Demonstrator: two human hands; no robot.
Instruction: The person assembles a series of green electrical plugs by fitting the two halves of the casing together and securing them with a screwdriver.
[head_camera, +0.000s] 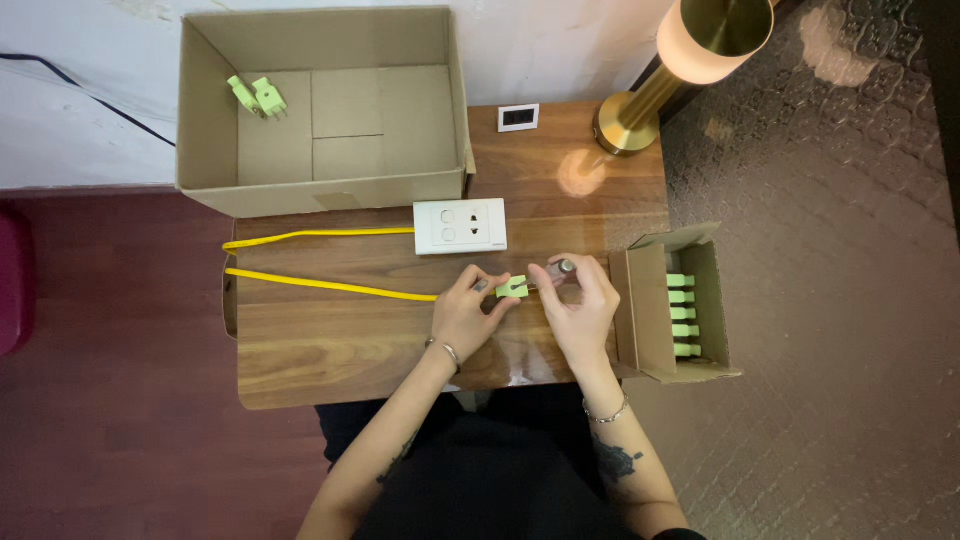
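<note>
Seen from above, at frame centre: a small light-green plastic plug (512, 287), blocky, pinched in the fingertips of the left hand (463, 315). Just right of it, the right hand (580, 305), fingers closed on a slim tool with a grey rounded handle (563, 268), tip toward the plug; shaft mostly hidden behind the fingers, so exact kind hard to tell. Trailing left from the plug across a glossy, dark-grained wooden table (330, 340): a thin yellow cable (330, 285), doubling back at the left edge and ending at a white rectangular socket plate (460, 226) with rounded corners, just above the hands.

Upper left: a large open cardboard box (320, 110), matte brown, with two more green plugs (256, 97) lying in its far-left corner. Right of centre: a small cardboard box (660, 300) on its side, flaps open, a row of green plugs (681, 314) stacked inside, only their ends showing. Top right: a brass lamp (680, 60) with a frosted shade, cut off by the frame edge. Beside its base, a small white square item (518, 117), too small to identify.
</note>
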